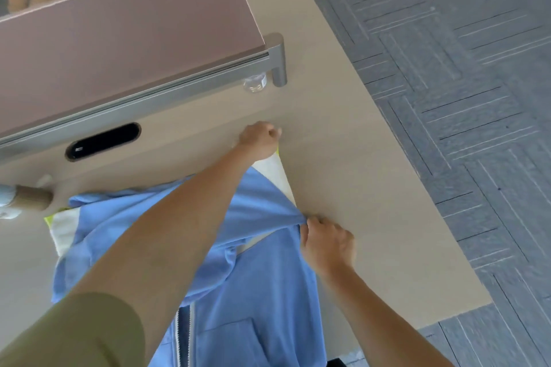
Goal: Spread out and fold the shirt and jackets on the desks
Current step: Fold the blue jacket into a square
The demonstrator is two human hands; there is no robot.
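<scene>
Blue jacket (256, 292) flat on desk (357, 158). Its sleeve's long axis runs away from the person: left hand (260, 140) grips the far cuff, nearer right hand (326, 243) pinches the shoulder.

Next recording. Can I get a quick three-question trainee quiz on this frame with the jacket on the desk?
1. True or false: the left hand lies flat and open on the desk.
2. Multiple choice: what does the right hand pinch? A) the jacket B) the water bottle C) the divider
3. Fill in: the sleeve stretched between both hands ends in a ____ cuff.

Key: 1 false, the left hand is curled, gripping the sleeve end; 2 A; 3 white.
</scene>
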